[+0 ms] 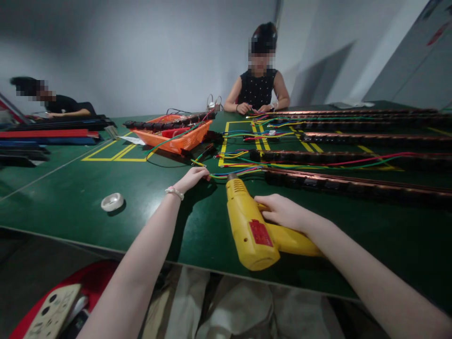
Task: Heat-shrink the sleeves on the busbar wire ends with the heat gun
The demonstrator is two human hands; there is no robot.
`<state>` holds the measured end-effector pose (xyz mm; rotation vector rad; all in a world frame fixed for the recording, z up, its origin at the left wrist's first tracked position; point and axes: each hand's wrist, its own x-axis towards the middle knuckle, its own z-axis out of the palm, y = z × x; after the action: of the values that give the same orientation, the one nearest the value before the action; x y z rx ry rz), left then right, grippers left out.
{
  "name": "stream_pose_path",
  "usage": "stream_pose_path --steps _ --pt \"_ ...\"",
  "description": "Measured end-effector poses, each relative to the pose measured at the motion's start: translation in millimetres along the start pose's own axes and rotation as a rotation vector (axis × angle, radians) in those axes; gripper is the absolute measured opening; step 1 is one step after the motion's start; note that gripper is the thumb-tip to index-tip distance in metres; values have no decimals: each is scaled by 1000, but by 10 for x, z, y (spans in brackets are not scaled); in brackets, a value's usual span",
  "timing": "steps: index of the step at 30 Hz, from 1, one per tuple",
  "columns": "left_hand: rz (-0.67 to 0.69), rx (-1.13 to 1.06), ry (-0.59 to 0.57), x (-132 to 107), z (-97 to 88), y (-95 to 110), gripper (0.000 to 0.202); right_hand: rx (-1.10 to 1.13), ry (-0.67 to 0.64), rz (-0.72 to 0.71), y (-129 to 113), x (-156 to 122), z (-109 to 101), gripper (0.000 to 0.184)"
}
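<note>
My right hand (282, 210) is wrapped round the handle of a yellow heat gun (247, 226), which has a red label on its side. The gun's nozzle points away from me, close to a bundle of coloured wires (243, 173). At the wires' left end, my left hand (195, 176) has its fingers closed on them. These wires run right into a long black bar with copper strips (339, 181). What the left fingertips cover is hidden.
An orange basket (180, 141) with parts stands beyond my left hand. More copper-stripped bars (374, 140) with wires lie at the right. A small white dish (112, 202) sits at the left. One person (257, 89) works across the table, another (67, 104) at far left.
</note>
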<state>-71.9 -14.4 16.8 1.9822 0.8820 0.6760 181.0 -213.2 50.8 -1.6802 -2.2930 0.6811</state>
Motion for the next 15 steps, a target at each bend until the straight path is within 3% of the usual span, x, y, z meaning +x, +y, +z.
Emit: stream_pose_path --steps 8,15 --pt "14 108 42 39 87 -14 27 68 60 169 494 -409 -158 19" --pt "29 308 90 14 175 20 46 70 57 185 530 -513 -179 17"
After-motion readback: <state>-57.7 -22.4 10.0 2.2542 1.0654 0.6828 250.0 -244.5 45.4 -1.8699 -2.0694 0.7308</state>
